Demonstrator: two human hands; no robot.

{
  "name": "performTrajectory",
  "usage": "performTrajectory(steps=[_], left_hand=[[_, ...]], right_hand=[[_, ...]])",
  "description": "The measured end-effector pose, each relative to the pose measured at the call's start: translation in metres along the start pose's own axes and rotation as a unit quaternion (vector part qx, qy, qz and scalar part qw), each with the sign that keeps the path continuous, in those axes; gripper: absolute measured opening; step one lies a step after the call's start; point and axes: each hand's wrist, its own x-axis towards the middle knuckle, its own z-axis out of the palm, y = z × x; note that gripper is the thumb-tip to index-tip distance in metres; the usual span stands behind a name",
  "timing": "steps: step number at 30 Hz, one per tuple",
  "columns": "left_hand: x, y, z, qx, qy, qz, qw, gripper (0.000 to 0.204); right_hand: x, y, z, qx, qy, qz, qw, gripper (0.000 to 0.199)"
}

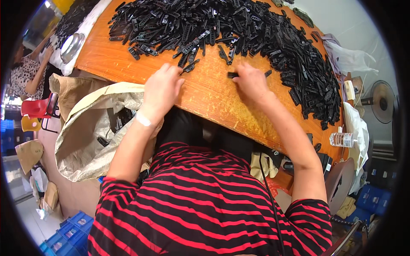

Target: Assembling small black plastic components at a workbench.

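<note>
A large heap of narrow black plastic pieces (188, 25), many with ladder-like slots, curves across the far side of the wooden table (213, 94). My left hand (162, 87) is over the table's near edge, fingers curled in, with a small black plastic piece (191, 66) at its fingertips. To its right, my right hand (252, 81) is closed over a black plastic strip (232, 74), whose ends stick out on both sides. Two loose pieces (223, 54) lie between the hands and the heap. Some finger detail is blurred.
An open woven sack (70, 145) with a few black pieces inside stands below the table's left edge. A metal bowl (72, 48) sits far left, near another person's arm (36, 77). A plastic bottle (341, 139) lies at right, below a fan (381, 102). Blue crates (68, 234) stand lower left.
</note>
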Motion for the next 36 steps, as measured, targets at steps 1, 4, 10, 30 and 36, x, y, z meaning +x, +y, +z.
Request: performTrajectory(steps=[1, 4, 10, 30, 36], left_hand=[[0.01, -0.003, 0.016, 0.063, 0.0, -0.009, 0.998, 0.021], [0.026, -0.009, 0.043, 0.136, -0.009, -0.024, 0.99, 0.026], [0.024, -0.009, 0.052, 0.133, 0.02, -0.012, 0.991, 0.021], [0.028, 0.017, 0.086, -0.512, -0.102, -0.231, 0.821, 0.012], [0.028, 0.014, 0.092, -0.436, -0.084, -0.231, 0.866, 0.012]], right_hand=[[-0.005, -0.012, 0.003, 0.019, 0.0, -0.006, 1.0, 0.023], [-0.015, -0.036, 0.011, 0.073, 0.02, -0.024, 0.997, 0.024], [-0.011, -0.044, 0.014, 0.129, 0.057, -0.032, 0.989, 0.028], [-0.017, -0.021, -0.001, 0.582, -0.096, 0.245, 0.77, 0.016], [-0.016, -0.023, 0.006, 0.572, -0.104, 0.241, 0.777, 0.016]])
